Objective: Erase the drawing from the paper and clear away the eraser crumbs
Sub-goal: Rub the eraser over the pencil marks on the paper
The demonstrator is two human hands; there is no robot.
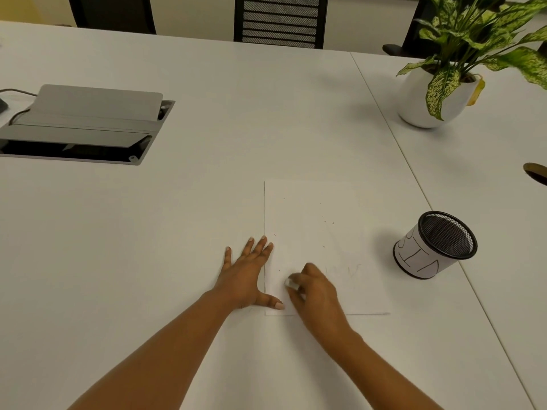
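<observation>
A white sheet of paper lies on the white table. Faint pencil marks remain near its lower right, and several small dark eraser crumbs are scattered across its upper half. My right hand pinches a small white eraser and holds it against the paper's lower left area. My left hand lies flat with fingers spread at the paper's left edge, its thumb and fingertips resting on the sheet.
A black mesh pen cup with a paper label stands right of the sheet. A potted plant stands at the back right. A grey cable box with open lids sits in the table at the left. Chairs stand behind the table.
</observation>
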